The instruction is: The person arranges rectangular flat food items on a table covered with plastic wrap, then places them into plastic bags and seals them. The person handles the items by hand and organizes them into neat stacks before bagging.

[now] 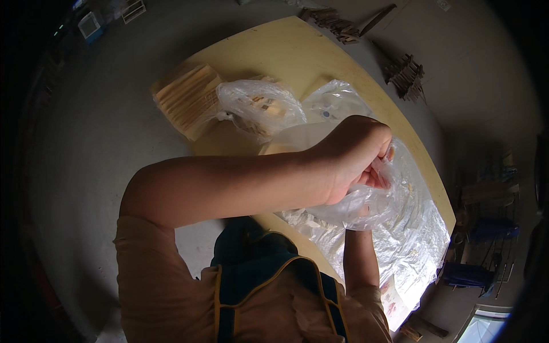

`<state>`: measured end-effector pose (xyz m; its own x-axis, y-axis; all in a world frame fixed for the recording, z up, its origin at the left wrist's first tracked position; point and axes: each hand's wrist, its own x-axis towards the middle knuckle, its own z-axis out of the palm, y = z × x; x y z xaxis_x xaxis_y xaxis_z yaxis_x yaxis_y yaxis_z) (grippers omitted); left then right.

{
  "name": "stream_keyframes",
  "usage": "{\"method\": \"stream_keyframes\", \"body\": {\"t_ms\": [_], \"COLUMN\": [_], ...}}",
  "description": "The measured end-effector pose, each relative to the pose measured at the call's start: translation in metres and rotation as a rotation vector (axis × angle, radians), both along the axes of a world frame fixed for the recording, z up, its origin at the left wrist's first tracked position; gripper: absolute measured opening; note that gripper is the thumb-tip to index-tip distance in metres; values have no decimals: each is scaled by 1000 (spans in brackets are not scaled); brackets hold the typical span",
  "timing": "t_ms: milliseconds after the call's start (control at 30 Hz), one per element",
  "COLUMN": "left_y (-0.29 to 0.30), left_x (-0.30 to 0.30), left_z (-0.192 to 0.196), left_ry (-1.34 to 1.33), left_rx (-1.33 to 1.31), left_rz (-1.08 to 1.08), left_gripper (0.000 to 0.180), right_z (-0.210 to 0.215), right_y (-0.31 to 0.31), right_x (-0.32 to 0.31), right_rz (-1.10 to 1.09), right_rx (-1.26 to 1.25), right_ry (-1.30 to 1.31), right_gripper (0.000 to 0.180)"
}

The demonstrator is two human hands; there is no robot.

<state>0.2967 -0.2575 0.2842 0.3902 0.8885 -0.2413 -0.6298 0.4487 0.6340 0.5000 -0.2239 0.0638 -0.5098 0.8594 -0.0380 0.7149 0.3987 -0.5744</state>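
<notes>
My left arm reaches across to the right, and my left hand [369,151] is closed with its fingers curled on a clear plastic bag [349,211]. The bag hangs crumpled below that hand. From the lower edge my right forearm comes up, and my right hand [365,212] is behind or inside the bag's film, so its fingers are hidden. Under both hands a large sheet of clear plastic film [409,240] lies wrinkled over the right part of the yellow table [251,48]. Another clear bag [263,106], with light brown pieces inside, rests farther off to the left.
A bundle of thin wooden strips [189,100] lies at the table's far left edge. A flat clear bag [337,103] is beyond my left hand. Wood scraps [406,77] are on the floor past the table. A rack with blue cloths [469,274] stands at the right.
</notes>
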Motion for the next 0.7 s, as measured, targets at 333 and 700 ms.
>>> {"method": "stream_keyframes", "body": {"t_ms": [333, 700], "left_y": [23, -61], "left_x": [-11, -57], "left_z": [-78, -238], "left_ry": [125, 1460], "left_rx": [226, 1189], "left_rz": [-582, -631], "left_gripper": [18, 76], "right_z": [40, 64], "right_y": [-71, -146], "right_x": [12, 11], "right_rz": [-152, 78], "right_rx": [-279, -636], "right_ry": [435, 608], "right_gripper": [60, 34]}}
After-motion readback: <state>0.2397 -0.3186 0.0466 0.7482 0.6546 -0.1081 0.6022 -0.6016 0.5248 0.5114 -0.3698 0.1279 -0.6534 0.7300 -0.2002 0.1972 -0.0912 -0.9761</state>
